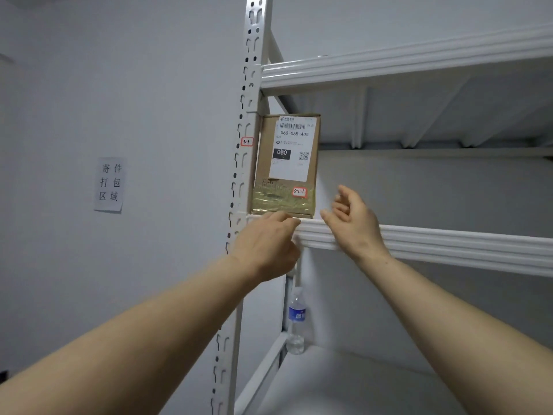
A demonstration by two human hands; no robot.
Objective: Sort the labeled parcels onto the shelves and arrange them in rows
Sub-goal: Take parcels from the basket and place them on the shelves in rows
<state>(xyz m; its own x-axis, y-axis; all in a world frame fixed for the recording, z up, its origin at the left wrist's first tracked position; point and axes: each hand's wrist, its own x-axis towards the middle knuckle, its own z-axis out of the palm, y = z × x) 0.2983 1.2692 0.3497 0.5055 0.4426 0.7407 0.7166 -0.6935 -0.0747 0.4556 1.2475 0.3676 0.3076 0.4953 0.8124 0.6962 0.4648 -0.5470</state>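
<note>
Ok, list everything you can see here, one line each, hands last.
rack: one, white, fills the right of the view
parcel: one, brown, upright at the middle shelf's left end, by the upright
label: one, white, on the parcel's front
sticker 3-1-1: one, red-edged white, low on the parcel
sticker 3-1: one, red-edged white, on the rack's upright
bottle: one, clear with a blue band, back left corner of the lower shelf
sign: one, white paper, on the left wall
left hand: one, fingertips at the parcel's bottom edge
right hand: one, open, right of the parcel, apart from it
</note>
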